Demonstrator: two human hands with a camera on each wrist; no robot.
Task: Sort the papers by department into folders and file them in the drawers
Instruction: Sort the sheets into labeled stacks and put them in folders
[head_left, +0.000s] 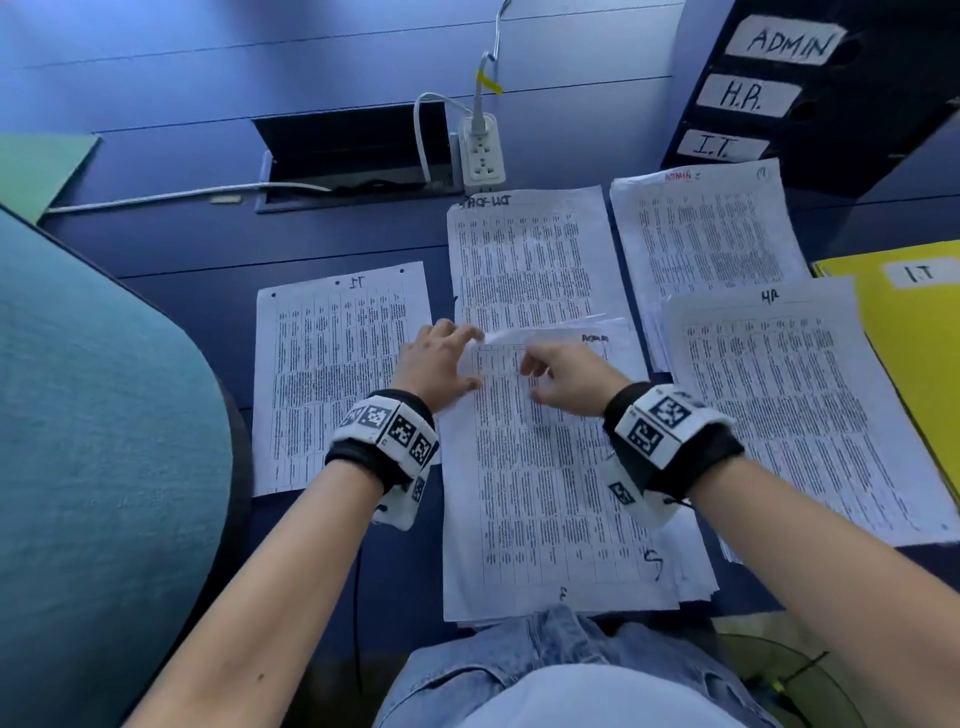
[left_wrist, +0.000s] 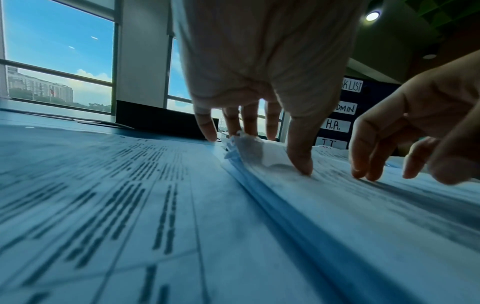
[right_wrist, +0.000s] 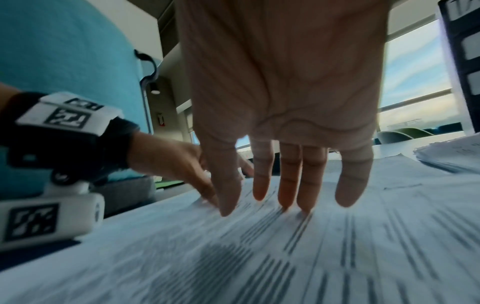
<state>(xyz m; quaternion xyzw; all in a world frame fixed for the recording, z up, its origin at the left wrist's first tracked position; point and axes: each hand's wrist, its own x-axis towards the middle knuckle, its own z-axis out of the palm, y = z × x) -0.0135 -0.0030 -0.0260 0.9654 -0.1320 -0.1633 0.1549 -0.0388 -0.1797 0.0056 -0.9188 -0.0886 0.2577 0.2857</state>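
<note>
A thick stack of printed sheets (head_left: 545, 493) lies in front of me, its top sheet marked ADMIN at the upper right. My left hand (head_left: 441, 358) is at the stack's top left corner. In the left wrist view its thumb presses on the top sheet, and the corner (left_wrist: 249, 148) curls up against straight fingers. My right hand (head_left: 561, 379) hovers over the top of the same sheet, with its fingertips (right_wrist: 285, 203) touching the paper. Sorted piles lie around the stack: I.T. (head_left: 332, 374) at the left, ADMIN (head_left: 711, 234) at the back right, H.R. (head_left: 789, 395) at the right.
Another pile (head_left: 524, 260) lies behind the stack. A yellow folder marked I.T. (head_left: 914, 312) sits at the far right. Dark drawers (head_left: 769, 93) labelled ADMIN, H.R., I.T. stand at the back right. A green folder (head_left: 36, 166), a power strip (head_left: 483, 156) and a teal chair (head_left: 93, 441) are also near.
</note>
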